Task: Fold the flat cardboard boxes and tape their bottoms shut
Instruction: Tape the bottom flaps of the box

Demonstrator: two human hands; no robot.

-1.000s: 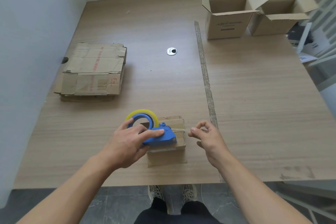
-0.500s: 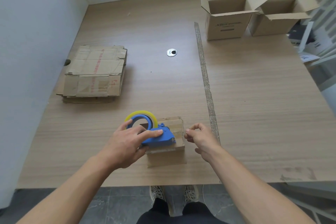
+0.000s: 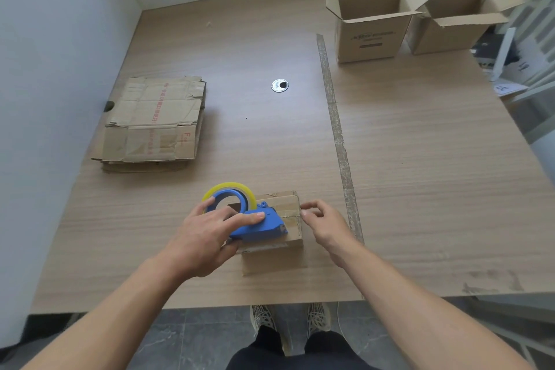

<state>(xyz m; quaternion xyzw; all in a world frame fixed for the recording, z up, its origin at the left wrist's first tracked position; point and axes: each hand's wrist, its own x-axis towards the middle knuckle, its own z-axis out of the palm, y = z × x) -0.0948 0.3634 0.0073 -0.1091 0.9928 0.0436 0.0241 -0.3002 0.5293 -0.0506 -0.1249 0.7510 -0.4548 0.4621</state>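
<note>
A small cardboard box (image 3: 274,258) stands near the table's front edge with its taped flaps facing up. On top of it sits a blue tape dispenser (image 3: 258,224) with a yellow tape roll (image 3: 228,192). My left hand (image 3: 207,237) grips the dispenser, index finger stretched along its top. My right hand (image 3: 326,224) is at the box's right top edge, where its thumb and fingertips pinch the end of the tape strip. A stack of flat cardboard boxes (image 3: 153,125) lies at the left of the table.
Two folded boxes with open top flaps stand at the far right: one (image 3: 371,30) in front, another (image 3: 450,30) beside it. A strip of old tape (image 3: 338,129) runs down the wooden table (image 3: 420,174). A round metal grommet (image 3: 280,85) sits mid-table. A wall borders the left side.
My right hand has moved left from beside the box to its right top edge and closed its fingertips on the tape end. My left hand stays on the dispenser.
</note>
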